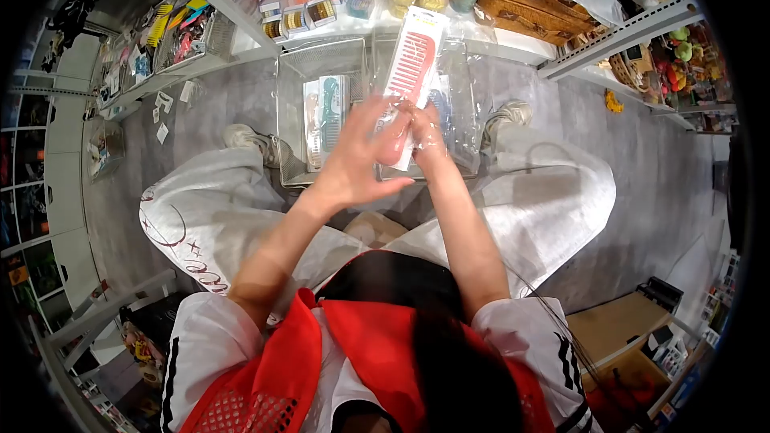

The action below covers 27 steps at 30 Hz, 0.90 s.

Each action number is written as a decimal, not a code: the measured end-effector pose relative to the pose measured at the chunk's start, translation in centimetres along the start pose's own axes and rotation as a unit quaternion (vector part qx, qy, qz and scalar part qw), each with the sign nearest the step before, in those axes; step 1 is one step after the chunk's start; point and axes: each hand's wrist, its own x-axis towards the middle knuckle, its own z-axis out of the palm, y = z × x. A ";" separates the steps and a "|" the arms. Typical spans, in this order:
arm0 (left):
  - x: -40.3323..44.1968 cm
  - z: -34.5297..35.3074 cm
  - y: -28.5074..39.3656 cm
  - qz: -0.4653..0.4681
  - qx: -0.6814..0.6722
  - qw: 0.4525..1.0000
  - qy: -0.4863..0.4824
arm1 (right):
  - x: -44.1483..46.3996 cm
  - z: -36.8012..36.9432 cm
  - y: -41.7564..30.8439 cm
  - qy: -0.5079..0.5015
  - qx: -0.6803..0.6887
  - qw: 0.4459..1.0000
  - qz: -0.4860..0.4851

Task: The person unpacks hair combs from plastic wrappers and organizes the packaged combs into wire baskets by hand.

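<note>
A pink wide-tooth comb (413, 64) on a white card, in a clear plastic sleeve, is held up in front of me. My right hand (427, 132) grips its lower part, fingers closed round the card and plastic. Beside it, my left hand (361, 152) has its fingers apart, its fingertips close to the comb's handle; whether they touch is unclear. Beneath my hands are two wire mesh baskets. The left basket (290, 72) contains packaged combs, among them a teal comb (330, 112). The right basket (468, 156) is partly hidden by my right hand and the plastic.
Ahead, a white shelf (513, 46) bears tubs, ribbon rolls and a brown woven box (521, 0). Metal shelf posts stand left and right. My legs flank the baskets. Paper tags (163, 104) and a small yellow item (613, 102) lie on the floor.
</note>
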 end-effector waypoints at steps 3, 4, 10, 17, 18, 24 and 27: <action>-1.2 1.9 -1.0 0.014 0.035 0.997 -0.071 | 0.1 0.2 0.4 0.005 -0.010 1.000 -0.011; -1.8 2.3 -1.8 0.007 0.049 0.995 -0.084 | 0.1 0.3 0.3 0.008 -0.013 1.000 -0.020; -1.3 1.6 -0.5 0.031 0.089 0.994 -0.049 | 0.8 -1.0 0.5 0.026 0.019 0.999 0.021; -4.2 1.3 -2.0 0.005 0.047 0.993 -0.111 | 1.9 -2.8 1.1 0.030 0.033 0.999 0.027; -4.2 1.1 -2.0 -0.009 0.043 0.992 -0.118 | 1.9 -2.8 1.0 0.033 0.036 0.999 0.021; -1.3 2.1 -1.1 -0.167 -0.054 0.980 0.095 | 0.6 -1.4 0.1 0.012 0.027 0.999 -0.026; -1.8 2.2 -0.7 -0.099 0.042 0.994 0.000 | 0.6 -0.9 0.0 -0.004 -0.010 0.999 -0.048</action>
